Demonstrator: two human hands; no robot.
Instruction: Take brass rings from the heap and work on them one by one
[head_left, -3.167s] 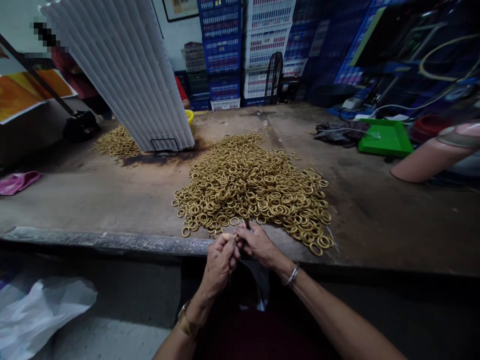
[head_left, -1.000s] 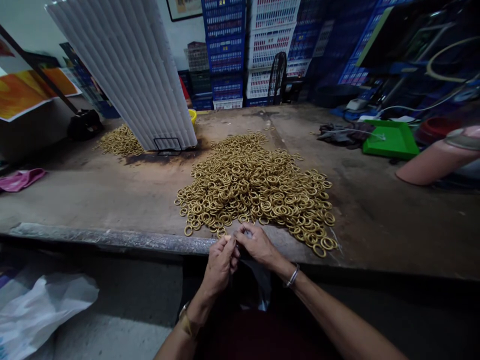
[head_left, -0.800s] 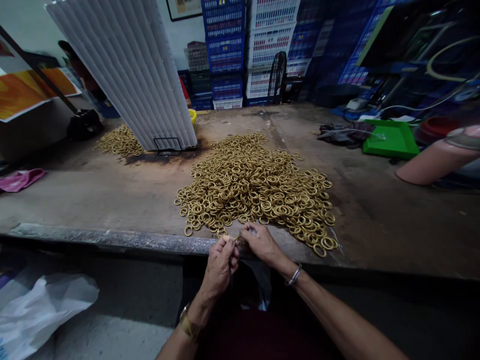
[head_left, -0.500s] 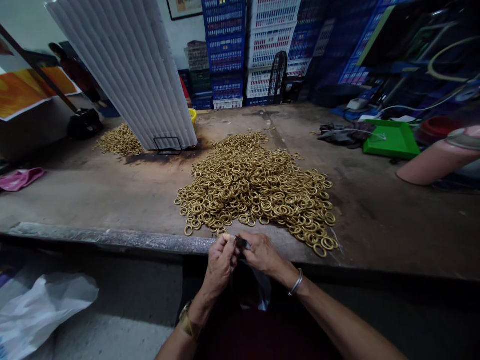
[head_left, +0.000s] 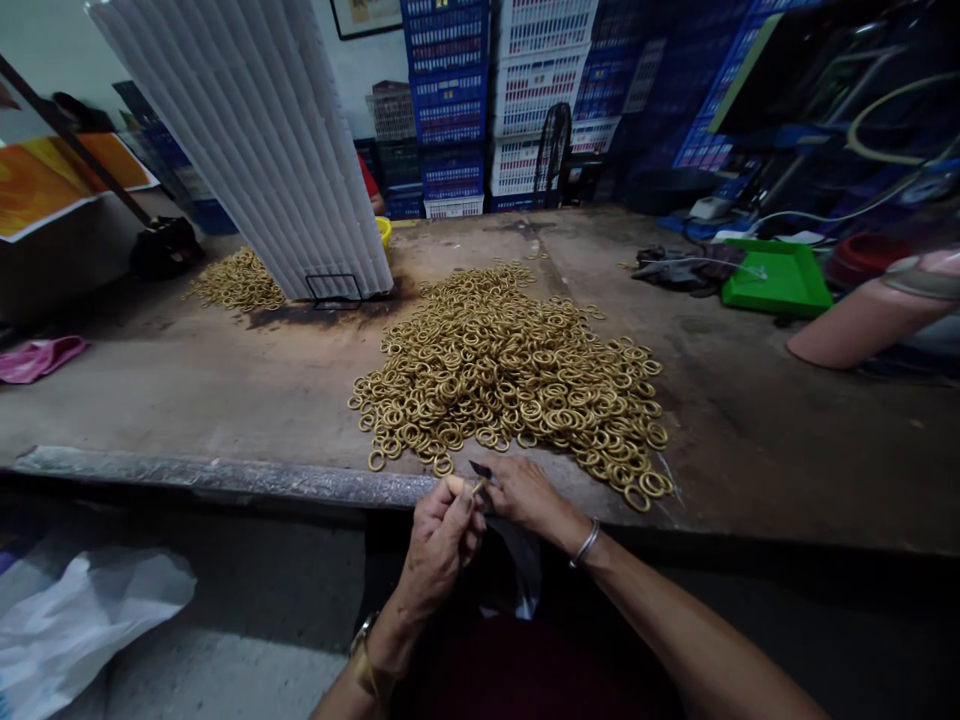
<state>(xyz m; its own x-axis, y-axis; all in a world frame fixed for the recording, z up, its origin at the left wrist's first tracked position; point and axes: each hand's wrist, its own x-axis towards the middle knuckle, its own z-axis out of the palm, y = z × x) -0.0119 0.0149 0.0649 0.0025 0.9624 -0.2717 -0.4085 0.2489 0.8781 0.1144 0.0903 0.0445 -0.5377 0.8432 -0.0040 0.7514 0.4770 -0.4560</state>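
A wide pile of gold-coloured rings lies on the wooden table, just beyond my hands. My left hand, at the table's front edge, is closed in a pinch on a small gold ring, seen nearly edge-on. Close beside it on the right, my right hand is closed round a small dark blade whose tip points left, over the ring. Its handle is hidden in the fingers. One loose ring lies just beyond my left fingertips.
A tall white corrugated panel leans in a black wire stand, a smaller ring pile behind it. On the right are a green tray and a pink cylinder. Part of a person in red shows behind the panel.
My hands have shifted slightly; the blade has turned and its tip now shows above my left fingers. A ring edge has come into view there. The person at the far left has moved.
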